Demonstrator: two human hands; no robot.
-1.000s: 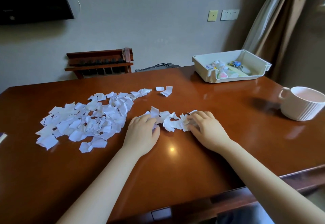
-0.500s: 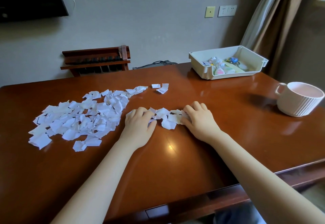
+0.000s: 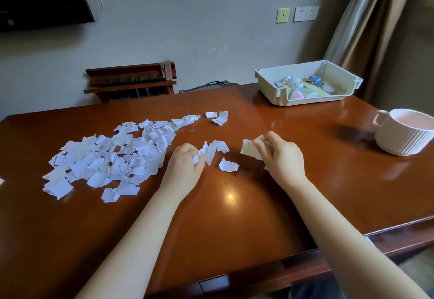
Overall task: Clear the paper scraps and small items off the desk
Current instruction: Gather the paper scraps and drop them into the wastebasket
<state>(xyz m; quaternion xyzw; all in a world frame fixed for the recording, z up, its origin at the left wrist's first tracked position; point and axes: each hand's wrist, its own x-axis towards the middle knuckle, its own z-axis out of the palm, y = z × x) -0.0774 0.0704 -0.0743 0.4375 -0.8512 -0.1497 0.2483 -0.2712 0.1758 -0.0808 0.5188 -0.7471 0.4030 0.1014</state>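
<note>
Grey wall (image 3: 187, 28), brown curtain (image 3: 375, 28), glossy wooden desk (image 3: 234, 228), slatted rack (image 3: 131, 82).

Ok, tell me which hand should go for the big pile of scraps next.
Left, probably. The left hand lies right beside the big pile; the right hand is farther off, nearer the mug. Both hold scraps.

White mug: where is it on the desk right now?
In the head view the white mug stands upright near the right edge of the desk, to the right of the right hand and nearer the camera than the white tray.
</note>
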